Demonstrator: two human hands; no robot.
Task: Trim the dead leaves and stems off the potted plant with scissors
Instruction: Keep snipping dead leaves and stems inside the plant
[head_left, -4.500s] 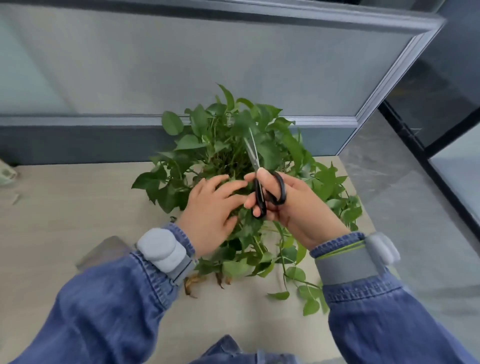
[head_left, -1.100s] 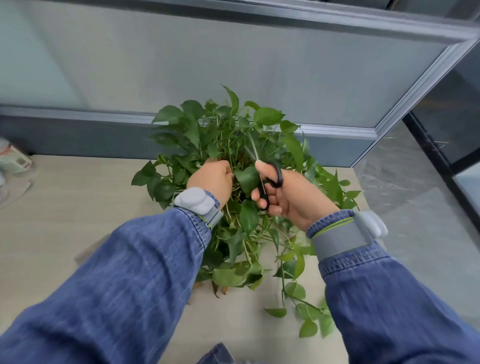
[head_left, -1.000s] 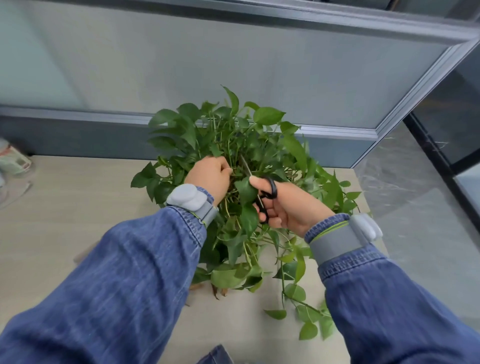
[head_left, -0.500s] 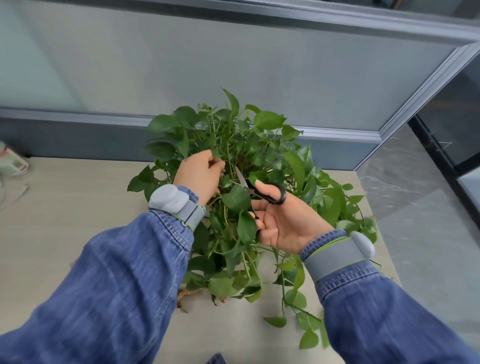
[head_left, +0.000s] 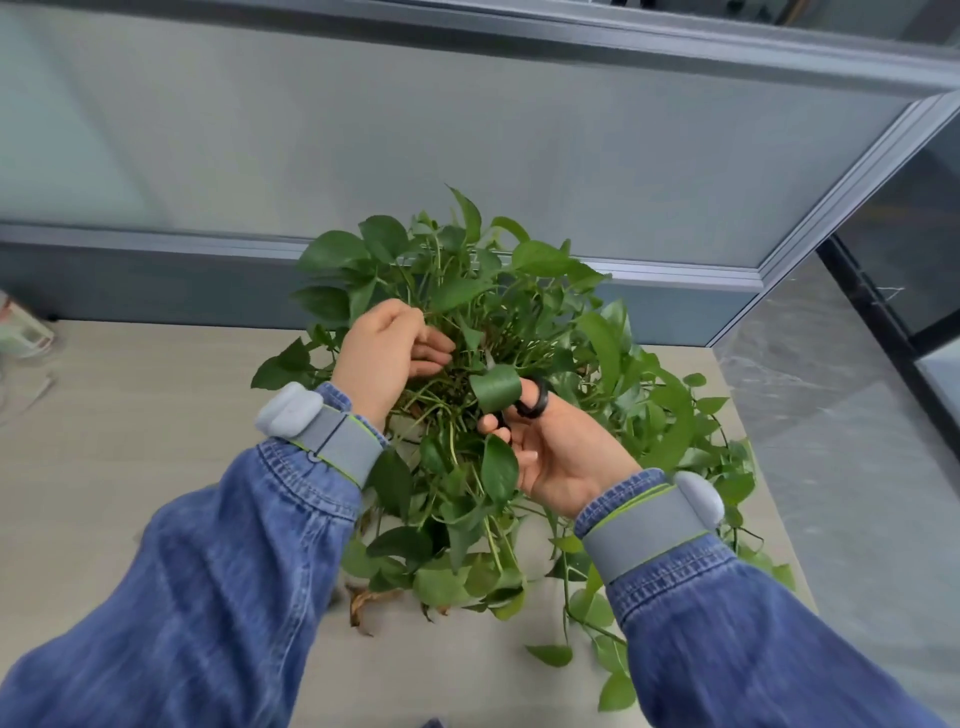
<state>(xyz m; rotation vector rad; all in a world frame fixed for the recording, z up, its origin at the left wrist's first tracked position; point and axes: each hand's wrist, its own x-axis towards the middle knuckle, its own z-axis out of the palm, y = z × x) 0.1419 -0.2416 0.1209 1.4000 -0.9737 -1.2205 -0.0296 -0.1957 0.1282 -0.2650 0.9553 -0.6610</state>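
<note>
Potted plant, big and leafy, standing on the pale table against the grey partition, vines trailing off toward the near right edge. Pot itself hidden under foliage.

Mid-trim, judging by the hands: searching and lining up a cut inside the crown, not yet snipping anything that can be made out.

Left hand reaching into the upper left of the foliage, fingers curled and parting or pinching thin stems; exactly which stem, impossible to tell. Right hand clamped around the black handles of the scissors, thumb through one loop, blades pointing into the centre and mostly hidden behind a curled green leaf; blades apart or together, cannot tell.

Brown dead leaves lying low at the near base, untouched.

Next, probably: isolating a dead stem with the left fingers, sliding the blades around it alone, keeping fingertips and healthy stems out of the bite.
</note>
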